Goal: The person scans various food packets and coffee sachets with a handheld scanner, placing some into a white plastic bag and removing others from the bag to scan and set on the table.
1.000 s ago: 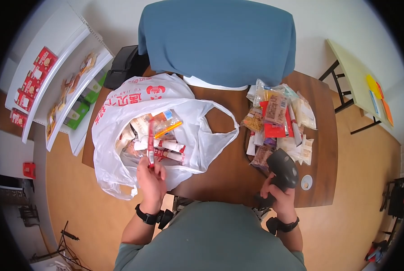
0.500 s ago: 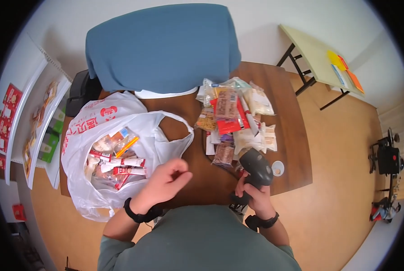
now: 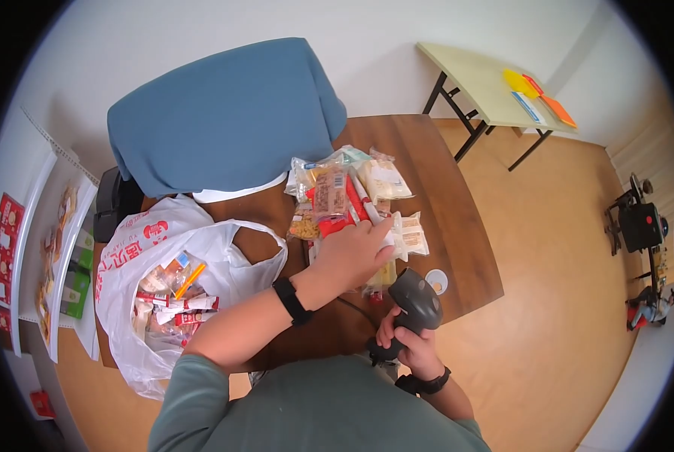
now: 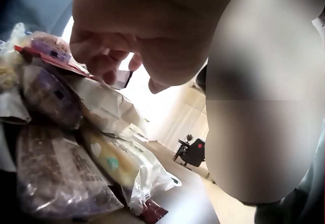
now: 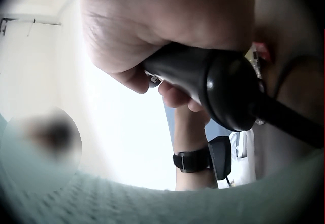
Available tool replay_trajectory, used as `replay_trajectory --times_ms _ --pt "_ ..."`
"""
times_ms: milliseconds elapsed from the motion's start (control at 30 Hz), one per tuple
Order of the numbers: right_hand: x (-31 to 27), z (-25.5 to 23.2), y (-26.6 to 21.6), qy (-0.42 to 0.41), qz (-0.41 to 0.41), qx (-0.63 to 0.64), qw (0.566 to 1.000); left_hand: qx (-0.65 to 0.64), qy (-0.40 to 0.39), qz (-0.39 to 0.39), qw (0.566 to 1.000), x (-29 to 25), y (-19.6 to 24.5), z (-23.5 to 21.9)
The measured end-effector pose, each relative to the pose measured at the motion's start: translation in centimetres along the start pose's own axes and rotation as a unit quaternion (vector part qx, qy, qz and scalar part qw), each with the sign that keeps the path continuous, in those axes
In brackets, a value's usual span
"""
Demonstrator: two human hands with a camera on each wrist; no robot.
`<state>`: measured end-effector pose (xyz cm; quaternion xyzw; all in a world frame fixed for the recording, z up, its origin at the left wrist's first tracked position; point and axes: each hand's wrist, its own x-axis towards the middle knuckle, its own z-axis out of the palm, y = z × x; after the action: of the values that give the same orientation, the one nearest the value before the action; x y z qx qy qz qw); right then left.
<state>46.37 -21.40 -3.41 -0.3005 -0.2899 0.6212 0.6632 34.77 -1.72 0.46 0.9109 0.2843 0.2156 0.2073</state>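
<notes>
My left hand [image 3: 352, 255] reaches over a pile of clear food packets [image 3: 383, 179], fingertips beside a white-and-red stick [image 3: 366, 200]. In the left wrist view, the hand [image 4: 142, 36] hangs above the packets [image 4: 61, 176] with loosely bent fingers; no held item shows, and whether it touches the pile is unclear. My right hand [image 3: 421, 352] grips a black handheld scanner [image 3: 418, 300] by its handle, at the table's near edge. The right wrist view shows that hand [image 5: 167, 16] wrapped round the scanner handle [image 5: 231, 89], its cable trailing right.
An open white plastic bag [image 3: 118, 305] holding sticks and packets lies on the table's left side. A blue cloth [image 3: 224, 120] covers something behind. Shelves [image 3: 73, 286] stand left; a side table [image 3: 476, 79] is back right. A round white disc [image 3: 436, 282] lies near the scanner.
My left hand has moved from the bag to the packet pile; the stick it held a second ago is no longer seen in it. My right hand still grips the scanner. The head view has shifted right.
</notes>
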Motion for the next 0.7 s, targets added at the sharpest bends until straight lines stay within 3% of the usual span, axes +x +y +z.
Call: replay_trajectory --times_ms 100,300,467,500,567,700 --pt "-0.1 -0.2 -0.1 0.006 -0.004 0.009 1.000 0.002 -0.028 -0.032 0.999 0.8 -0.8 1.2" --pt "0.1 -0.8 0.4 0.008 0.010 -0.003 1.000 -0.156 0.029 -0.078 0.984 -2.4 -2.1 -1.3" --pt "1.1 -0.2 0.5 -0.011 0.033 -0.009 0.999 -0.453 0.025 -0.219 0.864 -8.8 -1.7 -4.4" --pt "1.2 0.1 0.5 -0.013 0.047 -0.014 0.999 -0.451 0.027 -0.223 0.864 -9.8 -1.8 -4.7" --pt "1.8 0.6 0.5 -0.027 0.062 -0.027 0.997 -0.500 0.034 -0.264 0.824 -11.5 -2.0 -5.2" --pt "2.4 1.5 1.0 -0.011 0.082 -0.086 0.993 -0.516 0.076 -0.251 0.816 -14.0 -2.6 -5.1"
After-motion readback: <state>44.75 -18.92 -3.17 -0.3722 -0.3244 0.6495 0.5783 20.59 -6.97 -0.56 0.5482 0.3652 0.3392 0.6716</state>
